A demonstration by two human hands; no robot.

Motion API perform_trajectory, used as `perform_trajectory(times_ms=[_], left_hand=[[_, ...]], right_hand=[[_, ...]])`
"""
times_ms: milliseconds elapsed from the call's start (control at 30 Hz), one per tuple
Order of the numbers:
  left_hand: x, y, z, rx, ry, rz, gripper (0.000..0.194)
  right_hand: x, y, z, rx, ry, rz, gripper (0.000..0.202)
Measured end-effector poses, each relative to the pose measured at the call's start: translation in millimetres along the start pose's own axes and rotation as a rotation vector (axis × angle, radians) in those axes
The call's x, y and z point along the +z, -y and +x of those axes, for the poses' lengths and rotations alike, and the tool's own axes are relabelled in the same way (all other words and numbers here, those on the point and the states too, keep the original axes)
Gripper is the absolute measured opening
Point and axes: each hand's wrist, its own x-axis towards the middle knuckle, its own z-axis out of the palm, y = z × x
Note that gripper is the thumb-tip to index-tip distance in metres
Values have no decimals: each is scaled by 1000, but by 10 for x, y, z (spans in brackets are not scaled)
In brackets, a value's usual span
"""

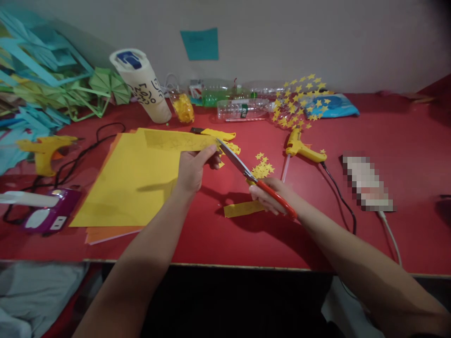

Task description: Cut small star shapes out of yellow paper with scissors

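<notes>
My left hand (193,168) pinches a long yellow paper strip (169,141) near its right end, with faint outlines drawn along it. In my right hand (269,193) are scissors with red handles (276,197), their blade tips at the strip's right end by my left fingers. Below my right hand lies another yellow strip (243,209) on the red table. A small heap of cut yellow paper stars (262,168) sits just beyond that hand. Behind my left fingers are yellow scraps (232,149) and a yellow box cutter (214,134).
Yellow sheets (120,183) over orange ones lie left. Hot glue guns rest at left (45,148) and right (303,148). Along the wall stand a white tumbler (143,87), plastic bottles (243,109) and a star-covered cluster (299,103). A phone (368,183) with a cable lies right.
</notes>
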Motion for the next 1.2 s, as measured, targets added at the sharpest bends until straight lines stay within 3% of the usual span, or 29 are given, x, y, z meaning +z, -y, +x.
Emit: perform_trajectory(times_ms=[233, 367, 600, 1200], left_hand=[[29, 100, -63, -14, -49, 87, 25], [5, 152, -84, -54, -33, 125, 31], [37, 105, -101, -80, -8, 164, 32], [30, 146, -112, -55, 37, 124, 33]], right_hand=[[84, -16, -24, -55, 51, 34, 40], [126, -60, -13, -1, 47, 56, 40], [146, -121, -7, -47, 48, 54, 39], [216, -19, -78, -12, 1, 101, 36]])
